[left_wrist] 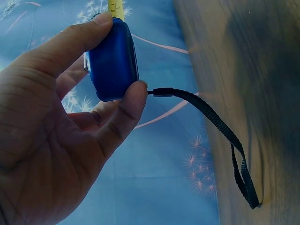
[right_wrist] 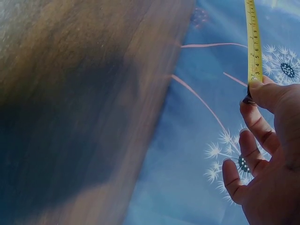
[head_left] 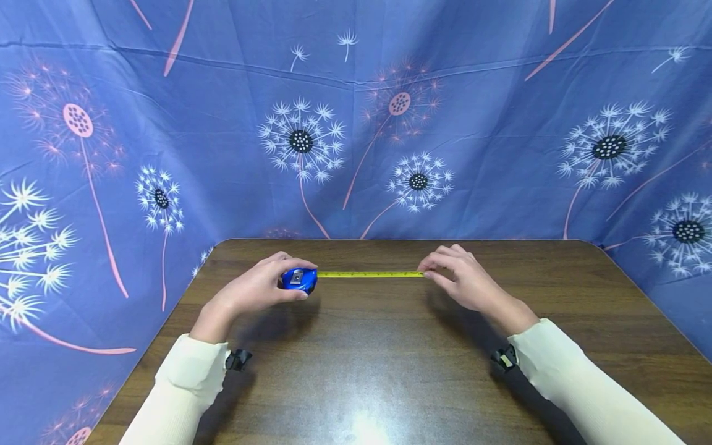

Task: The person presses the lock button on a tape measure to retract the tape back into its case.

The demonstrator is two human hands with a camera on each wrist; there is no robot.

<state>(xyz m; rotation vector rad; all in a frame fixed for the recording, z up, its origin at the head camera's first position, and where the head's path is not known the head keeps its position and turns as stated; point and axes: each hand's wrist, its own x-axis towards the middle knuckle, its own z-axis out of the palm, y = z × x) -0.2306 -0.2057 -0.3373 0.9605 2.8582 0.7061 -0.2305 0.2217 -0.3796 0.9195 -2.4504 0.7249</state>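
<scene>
A blue tape measure (head_left: 300, 280) is held above the table by my left hand (head_left: 261, 279), thumb and fingers around its case. From the case a yellow blade (head_left: 369, 274) stretches straight across to my right hand (head_left: 461, 278), which pinches its end between thumb and index finger. In the left wrist view the case (left_wrist: 112, 61) shows its smooth blue side, and a black wrist strap (left_wrist: 213, 115) dangles from it. Printed numbers show on the blade (right_wrist: 253, 42) in the right wrist view, where the other fingers are loosely bent below the pinch.
A brown wooden table (head_left: 356, 358) lies beneath both hands, their shadows falling on it. Behind and at the sides hangs a blue cloth (head_left: 239, 154) with dandelion prints. Small black devices (head_left: 238, 360) are strapped at both wrists, by the pale sleeves.
</scene>
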